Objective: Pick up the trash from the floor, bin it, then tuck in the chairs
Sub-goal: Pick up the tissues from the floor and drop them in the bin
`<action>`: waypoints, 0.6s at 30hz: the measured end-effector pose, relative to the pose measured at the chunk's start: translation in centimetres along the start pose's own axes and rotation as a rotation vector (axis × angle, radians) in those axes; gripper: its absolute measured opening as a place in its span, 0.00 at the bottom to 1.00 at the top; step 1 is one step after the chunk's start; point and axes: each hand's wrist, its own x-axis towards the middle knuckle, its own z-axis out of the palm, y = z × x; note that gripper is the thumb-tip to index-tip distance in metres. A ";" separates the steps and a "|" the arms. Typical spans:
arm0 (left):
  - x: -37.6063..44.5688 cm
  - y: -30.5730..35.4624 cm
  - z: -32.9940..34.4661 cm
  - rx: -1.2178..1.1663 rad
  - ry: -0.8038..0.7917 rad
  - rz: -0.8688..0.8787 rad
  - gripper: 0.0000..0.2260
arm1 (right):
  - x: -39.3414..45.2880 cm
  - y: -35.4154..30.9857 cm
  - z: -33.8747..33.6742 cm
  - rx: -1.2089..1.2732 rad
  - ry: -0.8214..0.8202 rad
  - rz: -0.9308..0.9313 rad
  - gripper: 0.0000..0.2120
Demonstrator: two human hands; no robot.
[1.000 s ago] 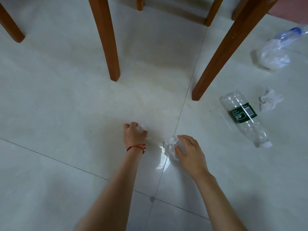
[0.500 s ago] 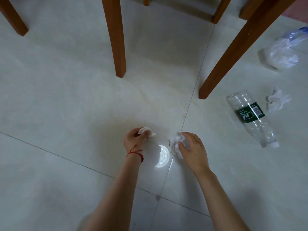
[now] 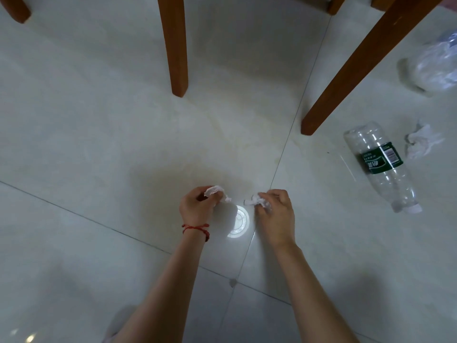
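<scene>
- Two hands were low over the tiled floor (image 3: 74, 144), near the middle of the view, each closed around a scrap of white tissue.
- Left hand (image 3: 196, 206), with a red string (image 3: 196, 229) at the wrist, had its fingers curled around a crumpled wad (image 3: 216, 191) that stuck out at its 1 o'clock.
- Right hand (image 3: 277, 214) pinched a second wad (image 3: 256, 201) between thumb and fingertips, the paper poking out at its 10 o'clock.
- Between the hands a round glare (image 3: 238, 221) lay on the tile.
- At 3 o'clock from the right hand an empty clear bottle (image 3: 380, 167) with a green label lay on its side, cap end toward 5 o'clock.
- Just beside the bottle, at its 2 o'clock, lay a third tissue (image 3: 420, 143).
- Near the right edge, at 2 o'clock from the hands, lay a crushed bottle (image 3: 435, 68), blurred.
- Wooden chair legs (image 3: 175, 45) stood at 12 o'clock, another slanting at 1 o'clock.
</scene>
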 end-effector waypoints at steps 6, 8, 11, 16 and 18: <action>-0.6 0.6 -1.2 -0.003 0.044 -0.011 0.08 | -0.4 -2.5 -1.8 0.515 0.007 0.276 0.11; -1.2 1.6 -1.9 -0.011 0.056 -0.007 0.05 | -0.6 -3.3 -2.8 0.641 -0.029 0.383 0.06; -3.0 3.9 -3.3 -0.017 0.078 0.015 0.05 | -1.7 -4.8 -4.7 0.765 -0.081 0.443 0.08; -7.6 9.1 -5.3 -0.046 0.102 -0.012 0.05 | -3.9 -8.6 -9.1 0.854 -0.119 0.515 0.06; -9.5 11.1 -6.1 -0.053 0.090 -0.022 0.08 | -5.0 -10.3 -11.0 0.866 -0.124 0.528 0.09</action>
